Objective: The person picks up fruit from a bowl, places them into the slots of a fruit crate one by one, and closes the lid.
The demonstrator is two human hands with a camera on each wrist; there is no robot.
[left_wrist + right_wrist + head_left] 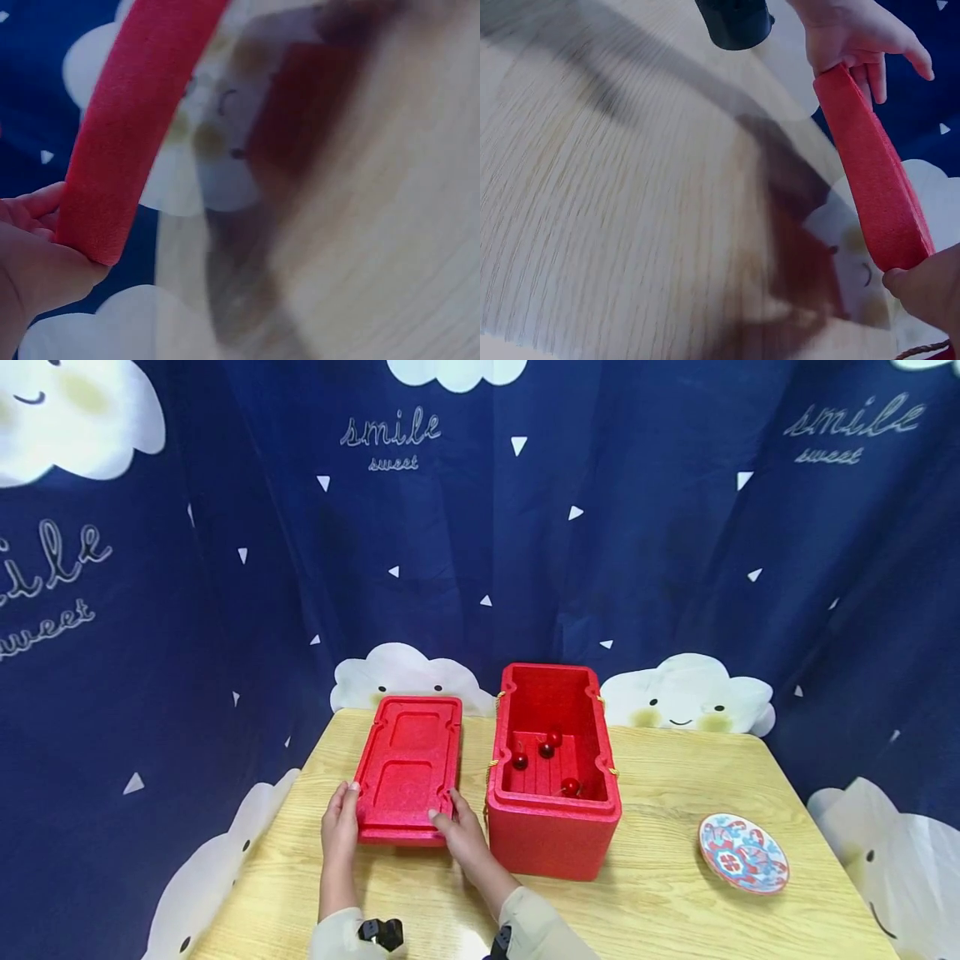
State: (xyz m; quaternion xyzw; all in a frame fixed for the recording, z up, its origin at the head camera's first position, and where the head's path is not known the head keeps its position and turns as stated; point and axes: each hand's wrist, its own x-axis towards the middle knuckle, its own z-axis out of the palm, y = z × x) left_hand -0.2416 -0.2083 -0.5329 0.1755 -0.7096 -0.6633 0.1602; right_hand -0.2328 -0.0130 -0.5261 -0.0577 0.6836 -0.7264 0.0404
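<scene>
A red foam box lid (405,747) with two recessed panels is held tilted over the left part of the table. My left hand (340,827) grips its near left corner, thumb on top. At the near right corner my right hand (467,839) holds the lid, thumb also on its upper face. Both wrist views show the lid's red edge (124,142) above the wood, fingers at its ends. To the right stands the matching red foam box (555,839), uncovered, with several dark red cherries (571,787) on its ribbed floor.
A round plate (742,853) with a blue, red and white pattern lies at the right of the wooden table (667,827). Yellow cord (614,771) runs at the box's sides. A dark blue curtain (645,543) with clouds hangs behind and beside the table.
</scene>
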